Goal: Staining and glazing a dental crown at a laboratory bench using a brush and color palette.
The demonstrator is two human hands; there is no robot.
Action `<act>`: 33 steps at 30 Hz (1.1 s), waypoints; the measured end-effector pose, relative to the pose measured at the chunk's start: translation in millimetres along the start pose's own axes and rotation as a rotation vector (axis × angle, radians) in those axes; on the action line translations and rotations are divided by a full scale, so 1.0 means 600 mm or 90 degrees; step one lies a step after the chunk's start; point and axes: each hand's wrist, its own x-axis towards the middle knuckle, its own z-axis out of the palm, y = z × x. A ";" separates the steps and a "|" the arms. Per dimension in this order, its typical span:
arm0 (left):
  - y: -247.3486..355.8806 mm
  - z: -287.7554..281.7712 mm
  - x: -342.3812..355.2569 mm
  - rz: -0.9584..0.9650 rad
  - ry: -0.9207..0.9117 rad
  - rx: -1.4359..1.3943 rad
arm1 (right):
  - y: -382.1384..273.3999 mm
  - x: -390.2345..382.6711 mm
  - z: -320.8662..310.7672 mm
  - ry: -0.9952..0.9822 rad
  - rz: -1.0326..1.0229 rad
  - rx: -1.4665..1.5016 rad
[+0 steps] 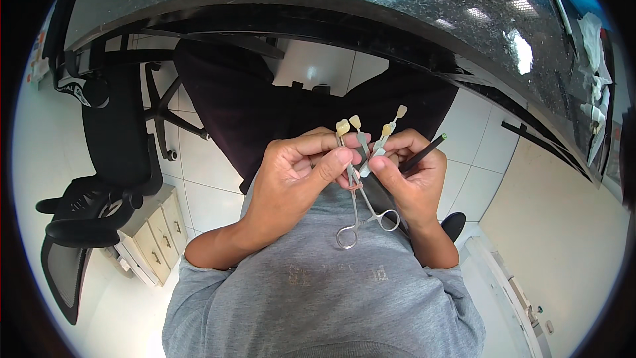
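Close together above the lap, both hands pinch slim tooth-shade sample sticks.

Left hand (291, 172) curls, thumb pressed against forefinger on thin grey sticks tipped with cream tooth-shaped tabs (351, 126), long axes pointing away from the body. Right hand (414, 179) pinches a neighbouring stick and also grips a slim black pencil-like tool (424, 152) pointing up and right. Steel scissor-handled forceps (361, 222) hang below, rings over the grey shirt (318, 292).

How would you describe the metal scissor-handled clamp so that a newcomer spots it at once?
Start at the grey shirt, then go up to the two hands held together before it. Hanging below them is the clamp: unlike the tooth-tipped sticks fanned above, it is silvery with two ring handles.
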 end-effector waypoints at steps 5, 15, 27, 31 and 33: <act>0.000 0.001 -0.004 0.002 -0.002 -0.007 | -0.002 -0.003 0.003 0.005 0.000 0.002; 0.004 0.002 -0.001 0.004 0.004 -0.025 | -0.001 0.000 0.002 0.000 -0.001 0.004; 0.030 -0.014 -0.020 0.004 0.042 -0.061 | -0.143 -0.007 -0.014 0.064 -0.412 -0.377; 0.057 -0.024 -0.032 0.070 0.021 -0.055 | -0.284 0.037 0.001 0.052 -0.412 -0.611; 0.073 -0.030 -0.034 0.093 0.013 -0.064 | -0.308 0.093 0.027 0.025 -0.415 -0.626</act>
